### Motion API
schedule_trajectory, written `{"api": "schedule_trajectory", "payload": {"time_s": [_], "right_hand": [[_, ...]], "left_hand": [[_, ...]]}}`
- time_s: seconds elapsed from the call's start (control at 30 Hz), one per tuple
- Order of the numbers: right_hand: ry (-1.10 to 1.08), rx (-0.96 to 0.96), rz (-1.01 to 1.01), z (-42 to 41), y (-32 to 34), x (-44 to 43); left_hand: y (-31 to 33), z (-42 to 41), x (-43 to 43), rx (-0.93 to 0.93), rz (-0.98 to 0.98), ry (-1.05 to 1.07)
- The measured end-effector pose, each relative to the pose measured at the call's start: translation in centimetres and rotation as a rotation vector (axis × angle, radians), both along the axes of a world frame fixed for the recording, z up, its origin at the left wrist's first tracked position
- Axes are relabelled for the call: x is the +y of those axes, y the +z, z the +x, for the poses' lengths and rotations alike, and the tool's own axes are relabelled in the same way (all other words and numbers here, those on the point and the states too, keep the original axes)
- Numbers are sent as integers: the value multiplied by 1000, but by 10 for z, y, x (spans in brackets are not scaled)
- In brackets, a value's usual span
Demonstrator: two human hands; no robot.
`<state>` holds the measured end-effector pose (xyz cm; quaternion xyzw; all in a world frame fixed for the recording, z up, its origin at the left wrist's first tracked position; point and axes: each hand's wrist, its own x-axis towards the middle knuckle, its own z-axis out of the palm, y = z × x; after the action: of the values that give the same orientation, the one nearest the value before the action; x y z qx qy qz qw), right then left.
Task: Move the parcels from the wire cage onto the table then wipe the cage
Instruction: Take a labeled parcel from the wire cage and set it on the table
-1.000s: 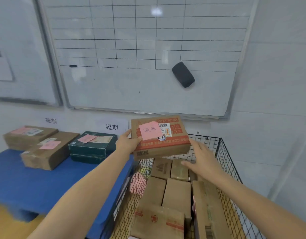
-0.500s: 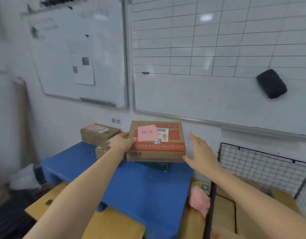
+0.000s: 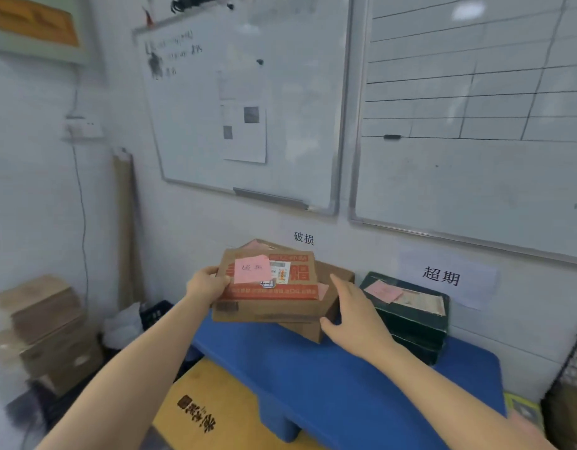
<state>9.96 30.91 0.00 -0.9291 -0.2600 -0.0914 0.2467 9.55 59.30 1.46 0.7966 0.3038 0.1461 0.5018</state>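
A: What has been moved?
B: The red-printed brown cardboard parcel (image 3: pixel 267 287), from the black wire cage (image 3: pixel 576 365) to above the blue plastic table (image 3: pixel 313 378); set-down is judged due.
A: Fingers (image 3: pixel 222 280)?
B: The left hand (image 3: pixel 207 284)'s are curled on its edge; the right hand (image 3: pixel 352 316)'s are spread alongside.

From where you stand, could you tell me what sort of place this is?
Probably a parcel sorting room: parcels with pink notes on a blue table, category signs on the wall above them, and a ruled whiteboard.

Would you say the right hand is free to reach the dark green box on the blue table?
Probably yes: the right hand is open, grips nothing, and lies just beside the dark green box, with nothing between them.
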Motion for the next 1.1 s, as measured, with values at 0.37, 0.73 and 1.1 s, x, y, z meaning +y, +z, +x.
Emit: {"api": "schedule_trajectory", "payload": {"time_s": [0.37, 0.73, 1.1], "right_hand": [[58, 101, -48, 80, -19, 91], [-64, 134, -172, 118, -64, 202], [-169, 226, -274, 147, -101, 229]], "left_hand": [[-26, 66, 85, 95, 79, 60], [-54, 150, 171, 168, 76, -214], [-113, 214, 187, 237, -80, -429]]}}
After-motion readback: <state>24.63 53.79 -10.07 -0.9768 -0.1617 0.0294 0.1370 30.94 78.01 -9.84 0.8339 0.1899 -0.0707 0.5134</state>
